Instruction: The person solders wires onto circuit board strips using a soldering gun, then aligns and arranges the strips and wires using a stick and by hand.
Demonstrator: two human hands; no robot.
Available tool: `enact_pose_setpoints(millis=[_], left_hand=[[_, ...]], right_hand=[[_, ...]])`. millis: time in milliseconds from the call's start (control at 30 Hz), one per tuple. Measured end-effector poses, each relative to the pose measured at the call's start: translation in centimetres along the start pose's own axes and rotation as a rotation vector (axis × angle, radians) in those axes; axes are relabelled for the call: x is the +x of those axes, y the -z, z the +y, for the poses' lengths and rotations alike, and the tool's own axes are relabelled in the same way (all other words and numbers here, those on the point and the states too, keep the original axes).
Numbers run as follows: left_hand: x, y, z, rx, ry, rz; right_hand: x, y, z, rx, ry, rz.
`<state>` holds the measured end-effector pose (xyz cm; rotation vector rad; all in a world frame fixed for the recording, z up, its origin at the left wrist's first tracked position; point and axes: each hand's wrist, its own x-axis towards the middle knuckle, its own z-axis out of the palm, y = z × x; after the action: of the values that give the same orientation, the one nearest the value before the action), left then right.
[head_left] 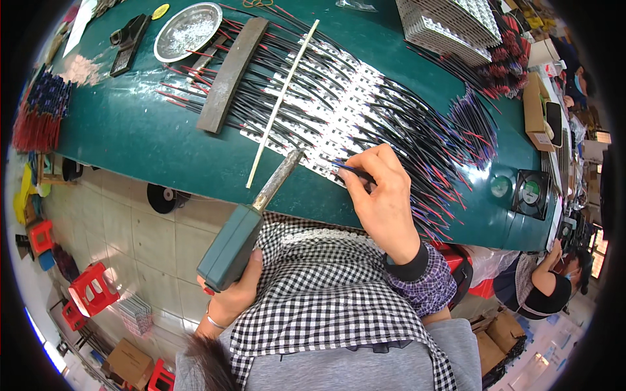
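My left hand (240,294) is wrapped round the dark green body of a soldering gun (229,246). Its long worn metal tip reaches up to the near edge of a white sheet of small boards (355,91) on the table. Pinched between thumb and fingers of my right hand (386,199) is a dark wire (352,171), whose end lies at the boards just right of the tip. Rows of black wires with red and blue ends spread from the boards to both sides. A thin pale rod (282,104) lies across the left rows.
A grey bar (233,75) weighs down the left wires. Beyond it stand a metal bowl (188,32) and a black stand (130,44). Stacked white boards (450,29) sit at the far right, and a black fan (531,193) near the right edge. Another person (544,280) sits at right.
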<state>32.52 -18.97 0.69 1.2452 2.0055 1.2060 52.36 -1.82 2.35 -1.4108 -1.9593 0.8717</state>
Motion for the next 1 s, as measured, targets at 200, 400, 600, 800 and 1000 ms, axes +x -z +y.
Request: enact_pose_setpoints(millis=[200,400,600,800,1000], left_hand=[[-0.6,0.1,-0.9,-0.063,0.005,-0.049],[-1.2,0.5,-1.2,-0.065,0.046,-0.055],[-0.5,0.5,-0.4,-0.067,-0.021,-0.168],[0.6,0.3,0.6,-0.006,-0.077,-0.232],[1.3,0.0,0.8,-0.027,-0.102,-0.245]], right_hand=[[0.2,-0.4,-0.1,-0.023,-0.012,-0.056],[0.3,-1.1,0.2,-0.122,0.02,-0.019],[0.5,-1.6,0.2,-0.18,0.034,-0.003],[0.5,-1.4,0.1,-0.167,0.059,-0.018],[1.0,-0.8,0.1,-0.16,0.03,-0.106]])
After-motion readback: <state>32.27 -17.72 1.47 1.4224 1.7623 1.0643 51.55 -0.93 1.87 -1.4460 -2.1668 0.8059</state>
